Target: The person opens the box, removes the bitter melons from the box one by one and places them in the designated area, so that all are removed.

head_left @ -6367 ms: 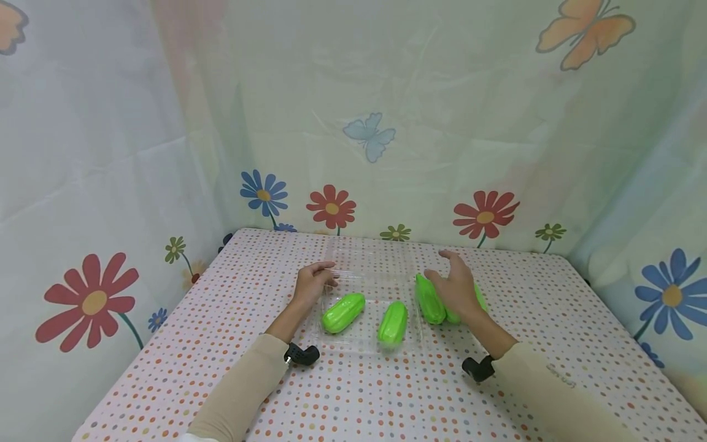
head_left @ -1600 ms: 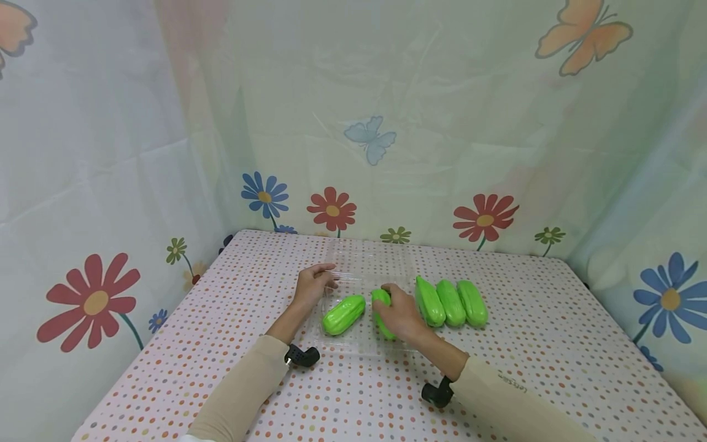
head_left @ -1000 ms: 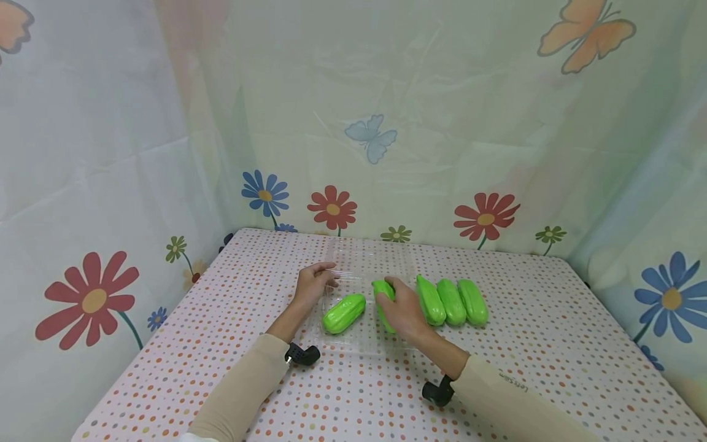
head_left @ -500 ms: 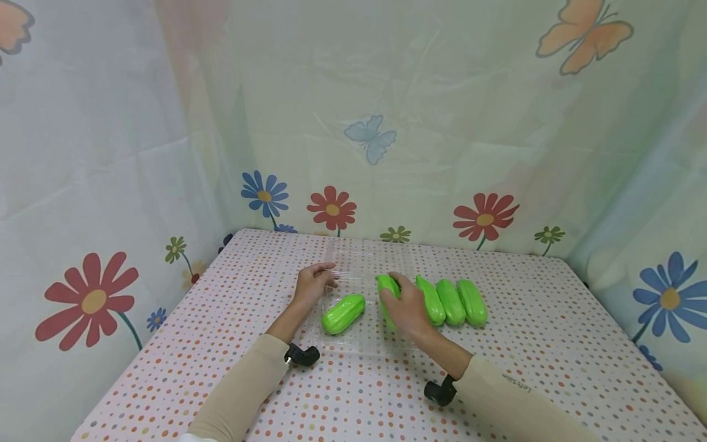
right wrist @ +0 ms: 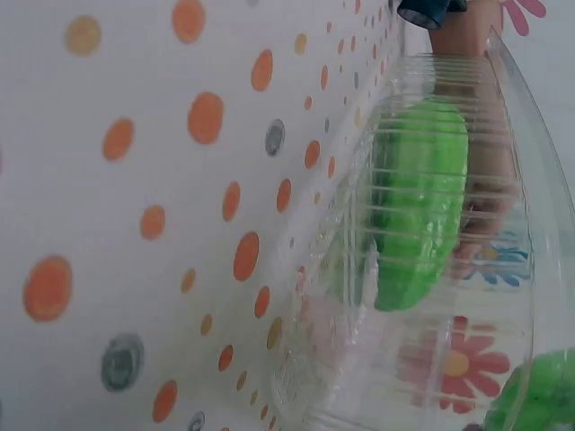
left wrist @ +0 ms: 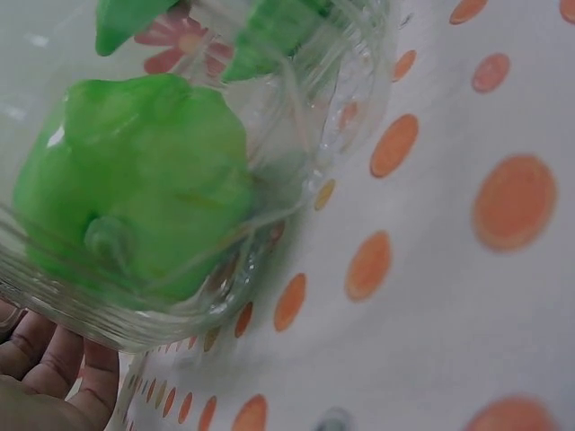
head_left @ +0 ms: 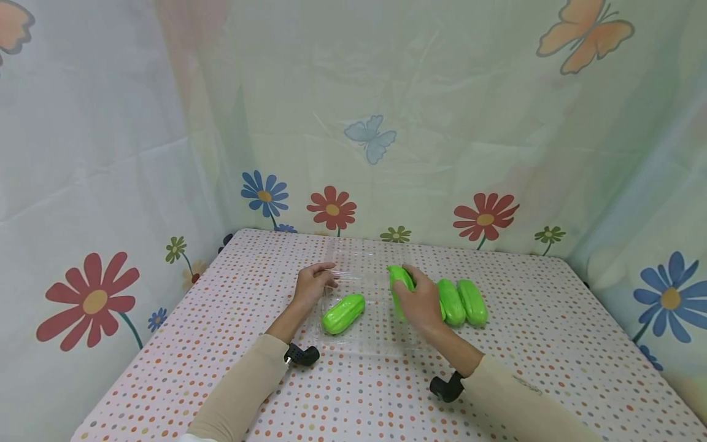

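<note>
Fingers of the right hand (head_left: 418,301) are curled round 1 green squash (head_left: 399,277), just right of the middle of the frame. It is by the right part of the clear box (head_left: 371,325); I cannot tell if its bottom touches anything. The left hand (head_left: 310,287) is at the box's left side, its fingers a little bent; I cannot tell if they pinch the edge.

The held squash looks light and stiff (maybe a toy), so it should not break easily. Its skin is shiny and may slip. Its fat middle seems the best place to hold, thumb on 1 side and fingers on the other. The box looks thin and bendy, so go gently.

I count 5 squashes: 1 held, 1 other squash (head_left: 343,314) in the box's left part, and 3 row squashes (head_left: 451,302) at the right, with 1 of those mostly hidden by the hand. Also 1 box, its 1 lid (head_left: 359,253) laid back, and 1 dotted worktop (head_left: 353,402).
</note>
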Demonstrator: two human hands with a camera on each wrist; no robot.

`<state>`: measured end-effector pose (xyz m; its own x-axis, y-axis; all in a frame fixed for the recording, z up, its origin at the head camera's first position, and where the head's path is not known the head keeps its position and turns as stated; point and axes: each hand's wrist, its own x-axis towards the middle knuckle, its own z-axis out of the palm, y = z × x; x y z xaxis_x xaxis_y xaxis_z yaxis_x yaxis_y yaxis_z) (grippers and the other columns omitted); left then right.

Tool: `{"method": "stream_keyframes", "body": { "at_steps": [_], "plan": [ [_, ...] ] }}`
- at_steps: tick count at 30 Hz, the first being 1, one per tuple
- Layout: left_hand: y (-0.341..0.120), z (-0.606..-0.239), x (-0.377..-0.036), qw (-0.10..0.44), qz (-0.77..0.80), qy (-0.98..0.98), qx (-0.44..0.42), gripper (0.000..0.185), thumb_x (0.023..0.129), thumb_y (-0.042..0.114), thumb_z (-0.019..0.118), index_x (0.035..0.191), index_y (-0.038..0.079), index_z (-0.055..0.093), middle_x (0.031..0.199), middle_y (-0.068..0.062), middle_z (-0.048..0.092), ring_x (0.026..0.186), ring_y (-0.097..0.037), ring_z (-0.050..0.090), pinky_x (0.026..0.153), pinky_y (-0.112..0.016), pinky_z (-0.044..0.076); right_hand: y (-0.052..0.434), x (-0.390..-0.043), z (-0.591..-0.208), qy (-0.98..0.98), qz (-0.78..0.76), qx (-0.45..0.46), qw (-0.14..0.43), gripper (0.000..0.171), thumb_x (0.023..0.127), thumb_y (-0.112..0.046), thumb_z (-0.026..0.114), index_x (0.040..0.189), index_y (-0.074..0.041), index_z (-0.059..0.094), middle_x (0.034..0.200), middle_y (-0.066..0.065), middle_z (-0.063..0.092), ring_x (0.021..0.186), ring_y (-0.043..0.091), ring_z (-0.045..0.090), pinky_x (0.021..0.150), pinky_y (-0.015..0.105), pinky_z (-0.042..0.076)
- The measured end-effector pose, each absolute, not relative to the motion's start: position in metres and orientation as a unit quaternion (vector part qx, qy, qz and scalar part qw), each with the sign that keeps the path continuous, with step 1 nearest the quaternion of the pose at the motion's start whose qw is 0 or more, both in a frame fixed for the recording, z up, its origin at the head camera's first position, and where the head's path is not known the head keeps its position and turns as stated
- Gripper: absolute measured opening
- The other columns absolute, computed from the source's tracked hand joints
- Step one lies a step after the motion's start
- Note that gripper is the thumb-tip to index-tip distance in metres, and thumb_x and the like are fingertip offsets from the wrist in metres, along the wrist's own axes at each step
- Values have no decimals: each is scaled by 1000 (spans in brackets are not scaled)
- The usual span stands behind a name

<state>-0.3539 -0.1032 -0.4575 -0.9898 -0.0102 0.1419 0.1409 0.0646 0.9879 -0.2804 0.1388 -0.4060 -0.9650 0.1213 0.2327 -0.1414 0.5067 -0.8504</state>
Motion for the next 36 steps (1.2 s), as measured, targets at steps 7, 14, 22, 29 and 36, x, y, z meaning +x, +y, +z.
{"method": "stream_keyframes", "body": {
  "at_steps": [7, 14, 22, 29, 36],
  "plan": [
    [-102, -457, -354, 54, -679, -731, -45, 37, 98, 8, 54, 131, -4, 64, 101, -18, 75, 80, -20, 73, 73, -30, 60, 145, -281, -406, -849, 511, -1, 130, 59, 93, -17, 58, 150, -3, 48, 128, 18, 63, 94, 26, 60, 78, 31, 53],
    [-102, -457, -355, 47, -684, -726, -46, 37, 98, 6, 54, 133, -4, 62, 110, -27, 72, 90, -35, 73, 85, -47, 60, 151, -282, -407, -852, 506, -5, 137, 59, 93, -17, 58, 150, -4, 47, 128, 18, 63, 93, 24, 58, 77, 29, 52],
    [-101, -438, -340, 30, -680, -730, -53, 35, 100, 1, 50, 132, -7, 61, 116, -34, 67, 100, -47, 69, 94, -58, 54, 162, -284, -405, -855, 495, -22, 151, 60, 91, -16, 58, 149, -2, 49, 131, 19, 62, 97, 26, 57, 80, 32, 49],
    [-103, -445, -345, 28, -681, -730, -55, 37, 101, 3, 50, 135, -8, 59, 115, -33, 68, 101, -48, 67, 95, -57, 54, 175, -289, -405, -854, 493, -42, 162, 59, 92, -16, 56, 149, -2, 49, 130, 19, 61, 92, 27, 55, 75, 32, 47],
    [-103, -458, -353, 46, -686, -724, -52, 36, 101, 8, 54, 134, -4, 61, 113, -30, 70, 99, -46, 68, 89, -50, 58, 189, -291, -401, -855, 487, -70, 162, 61, 92, -19, 58, 150, -2, 47, 137, 21, 58, 104, 29, 54, 82, 35, 47]
  ]
}}
